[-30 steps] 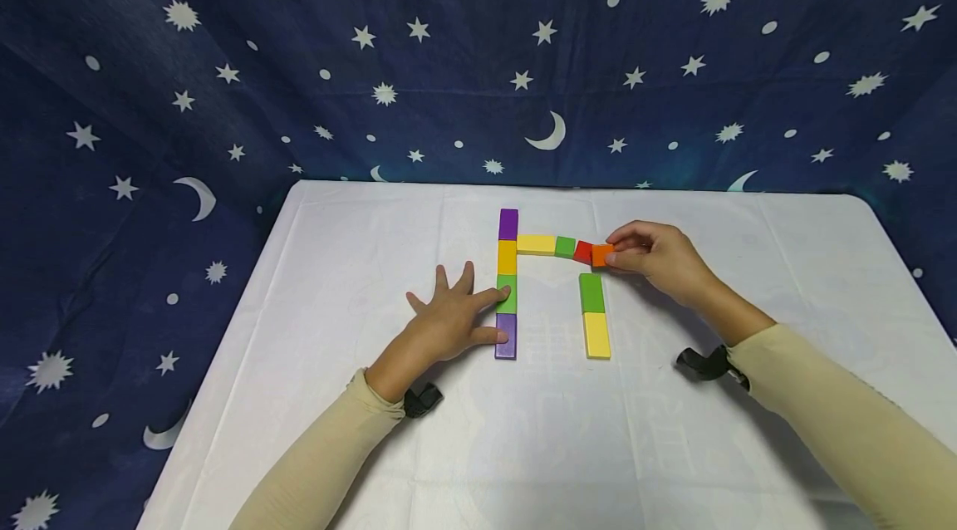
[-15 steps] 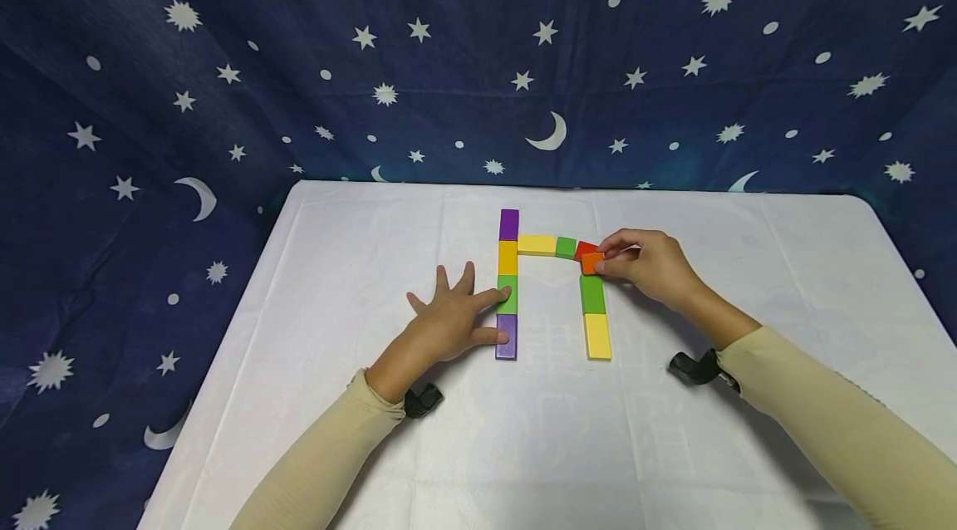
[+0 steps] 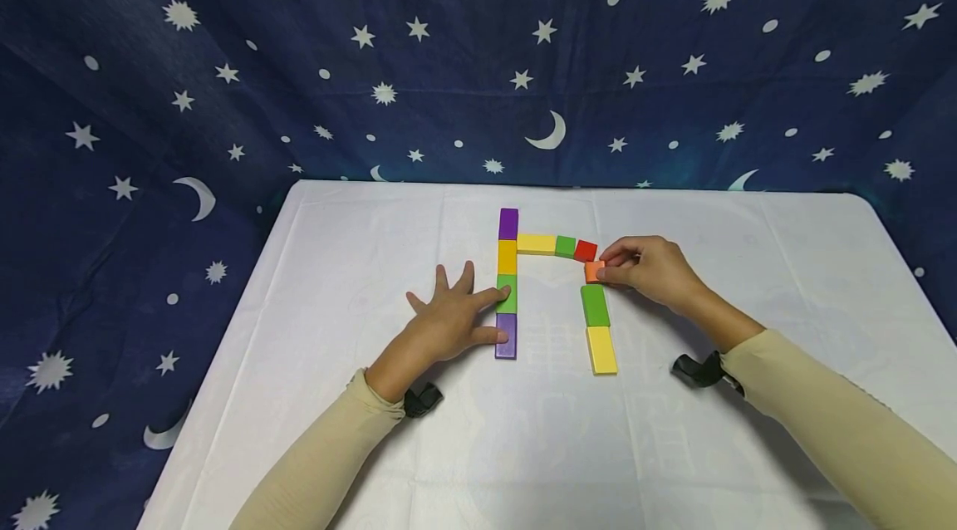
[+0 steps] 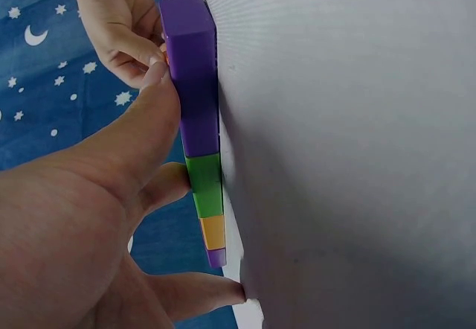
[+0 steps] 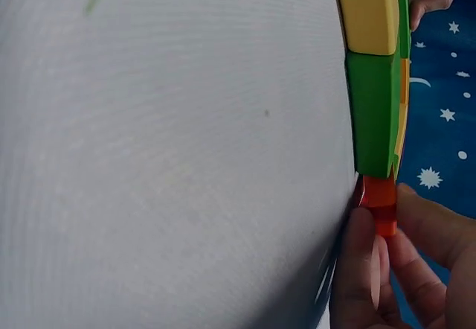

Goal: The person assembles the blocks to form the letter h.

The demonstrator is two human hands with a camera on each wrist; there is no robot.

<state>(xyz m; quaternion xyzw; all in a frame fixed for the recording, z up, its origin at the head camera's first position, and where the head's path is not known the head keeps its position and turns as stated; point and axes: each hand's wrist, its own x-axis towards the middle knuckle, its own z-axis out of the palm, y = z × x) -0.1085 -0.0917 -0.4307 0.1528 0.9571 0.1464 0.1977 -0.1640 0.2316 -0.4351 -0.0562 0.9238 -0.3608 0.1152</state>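
Observation:
My right hand (image 3: 654,268) pinches a small orange block (image 3: 593,272) between thumb and fingers, between a red block (image 3: 586,251) and a longer green block (image 3: 596,306). Below that green one lies a yellow block (image 3: 601,350). Fingers spread, my left hand (image 3: 449,321) touches the left column: the thumb rests on its near purple block (image 4: 195,98), the index finger on the green block (image 3: 505,306). An amber block (image 3: 507,257) and a far purple block (image 3: 508,224) continue this column. A pale yellow block (image 3: 536,244) and a small green block (image 3: 565,247) run across to the red one.
A white cloth covers the table (image 3: 359,239). Behind and to the left hangs a dark blue curtain (image 3: 449,115) with moons and stars. Black straps (image 3: 423,400) show at both wrists.
My right hand has brought the orange block from the red block's right side toward me, near the green block's far end. The right green and yellow blocks have shifted toward me. My left hand stays put.

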